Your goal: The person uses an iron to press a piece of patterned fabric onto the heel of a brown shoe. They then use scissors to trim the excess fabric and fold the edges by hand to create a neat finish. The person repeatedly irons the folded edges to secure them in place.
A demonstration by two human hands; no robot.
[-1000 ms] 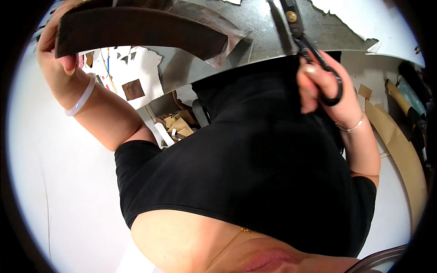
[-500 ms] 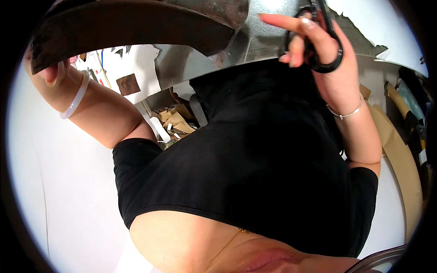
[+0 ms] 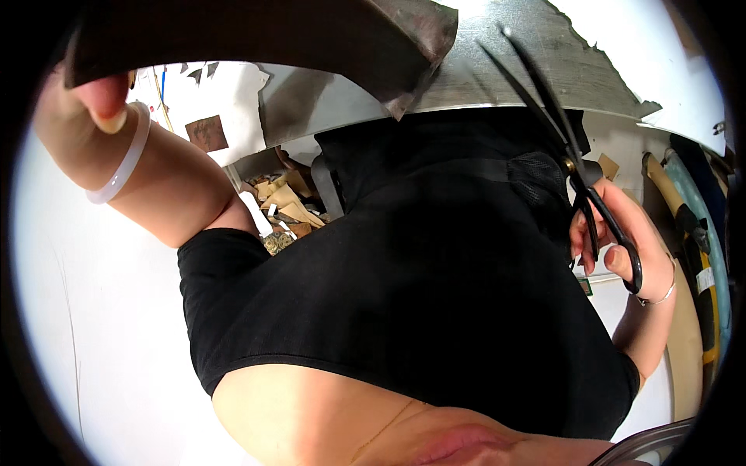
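Observation:
A curved dark brown sheet [image 3: 249,35], apparently leather, hangs at the upper left with its near edge bent toward me. My left hand [image 3: 81,116] is closed on its left end, the thumb at the lower edge and the other fingers hidden by the sheet. Off to the right, beside my body and just past the table's front edge, my right hand [image 3: 633,213] grips black-handled scissors [image 3: 573,167] by the finger loops. The blades are slightly parted and point up and to the left over the table, apart from the brown sheet.
The grey table [image 3: 505,74] has a curved-looking front edge close to my body. On its left lies white paper with a small brown square [image 3: 207,133]. Below is a heap of scraps [image 3: 291,206]. Rolls of material [image 3: 703,241] stand at the right.
My right hand has come down and to the right, off the table, and the scissors now show with blades parted. The brown sheet has shifted slightly right and up in my left hand.

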